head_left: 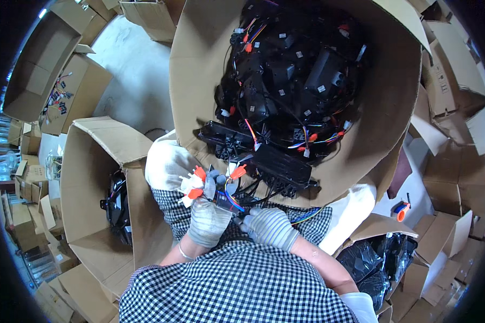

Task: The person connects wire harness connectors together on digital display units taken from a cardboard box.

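Observation:
My left hand [210, 218], in a striped grey-white work glove, is closed around a bundle of wires with white connectors and orange plugs [197, 191]. Close beside it, my right hand [268, 227], gloved alike, has its fingers pressed together at black and coloured wires [237, 203]; what lies between its fingertips is partly hidden. Just beyond the hands, a long black plastic unit [283, 167] with trailing cables rests at the near edge of a large cardboard box [382, 124]. Another black unit [221, 134] lies to its left.
Inside the large box are many black housings [285, 75] with tangled wires. An open carton [99, 215] at left holds dark parts [118, 204]; at lower right, a box contains black plastic-wrapped items [374, 261]. An orange roll [402, 211] lies on the floor at right.

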The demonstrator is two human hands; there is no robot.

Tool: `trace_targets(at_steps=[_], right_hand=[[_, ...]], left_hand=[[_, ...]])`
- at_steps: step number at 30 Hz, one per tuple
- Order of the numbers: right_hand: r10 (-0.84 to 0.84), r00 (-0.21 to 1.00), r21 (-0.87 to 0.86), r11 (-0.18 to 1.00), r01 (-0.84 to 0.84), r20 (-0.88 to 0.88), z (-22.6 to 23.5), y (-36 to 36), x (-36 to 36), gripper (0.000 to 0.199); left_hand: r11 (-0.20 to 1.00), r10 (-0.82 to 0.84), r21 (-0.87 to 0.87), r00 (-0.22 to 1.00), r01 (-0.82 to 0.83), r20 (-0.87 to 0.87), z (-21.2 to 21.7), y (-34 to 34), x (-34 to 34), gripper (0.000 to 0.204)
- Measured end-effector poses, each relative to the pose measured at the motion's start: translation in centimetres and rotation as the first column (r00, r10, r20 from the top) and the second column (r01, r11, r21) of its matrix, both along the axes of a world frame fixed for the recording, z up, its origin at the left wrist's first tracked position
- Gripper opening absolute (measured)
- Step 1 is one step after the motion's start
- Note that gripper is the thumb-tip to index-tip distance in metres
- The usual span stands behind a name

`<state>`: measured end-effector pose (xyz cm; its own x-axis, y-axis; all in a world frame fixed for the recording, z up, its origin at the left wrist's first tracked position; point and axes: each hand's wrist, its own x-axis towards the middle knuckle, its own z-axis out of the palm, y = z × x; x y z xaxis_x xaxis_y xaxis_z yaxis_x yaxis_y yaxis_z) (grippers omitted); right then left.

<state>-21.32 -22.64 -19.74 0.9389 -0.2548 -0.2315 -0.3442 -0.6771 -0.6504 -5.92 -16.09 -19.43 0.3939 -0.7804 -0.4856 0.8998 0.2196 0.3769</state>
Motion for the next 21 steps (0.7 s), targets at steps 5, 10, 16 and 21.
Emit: trace_targets(at_steps=[5, 10, 16, 21], right_hand=[[0.014, 0.996, 0.062, 0.998, -0.020, 0.083, 1.0, -0.8, -1.0, 0.027], [-0.526, 0.847, 0.827, 0.507, 0.241, 0.076, 2.4, -3.6, -3.8, 0.035], [-0.317, 0.905, 0.035, 0.947, 0.321, 0.284, 3.0, -5.7, -0.2, 0.027], [-0.053, 0.995, -0.107, 0.992, 0.061, 0.080, 4.1, -6.7, 0.2, 0.013]], left_hand=[[0.977, -0.127, -0.172, 0.992, 0.126, 0.004, -1.9, 0.8, 1.2, 0.030], [0.953, -0.301, 0.196, 0.624, 0.232, 0.721, -0.7, 0.8, 1.3, 0.054], [0.887, -0.449, 0.323, 0.456, 0.330, 0.768, -1.4, 1.5, 2.5, 0.043], [0.833, -0.534, 0.465, 0.220, 0.300, 0.816, -1.6, 1.9, 2.9, 0.025]])
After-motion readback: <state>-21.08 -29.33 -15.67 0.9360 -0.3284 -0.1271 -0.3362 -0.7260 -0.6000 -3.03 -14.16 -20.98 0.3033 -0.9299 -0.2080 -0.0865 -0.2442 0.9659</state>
